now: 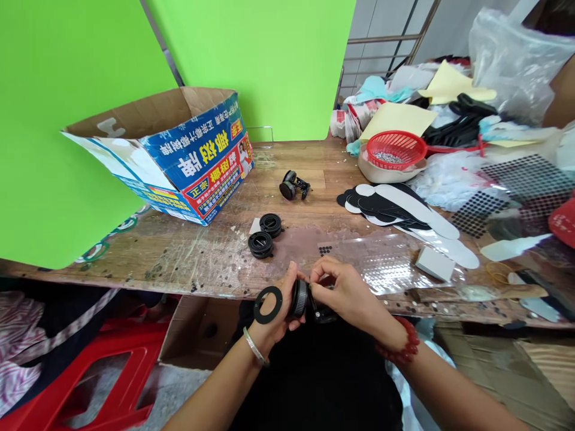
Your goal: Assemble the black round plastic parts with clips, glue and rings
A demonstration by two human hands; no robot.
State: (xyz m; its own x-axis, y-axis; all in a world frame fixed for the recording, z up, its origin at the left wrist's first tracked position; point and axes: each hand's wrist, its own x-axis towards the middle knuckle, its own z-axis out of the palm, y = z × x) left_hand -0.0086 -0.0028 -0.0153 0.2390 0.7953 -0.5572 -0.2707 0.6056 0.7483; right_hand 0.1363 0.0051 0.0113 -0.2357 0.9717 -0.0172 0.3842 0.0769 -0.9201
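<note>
Just over the table's front edge, my left hand is closed around a black device with a ribbed round wheel. A flat black ring rests on the back of that hand near the thumb. My right hand is pinched at the device's right side, and what its fingertips hold is too small or hidden to make out. Part of the device's black arm shows below the right fingers. Ahead on the table are two stacks of black rings and a similar black wheeled device.
A blue printed cardboard box stands open at the back left. To the right lie black and white insole-shaped sheets, a red basket, a stack of white cards and dotted clear sheets. A red stool is low left.
</note>
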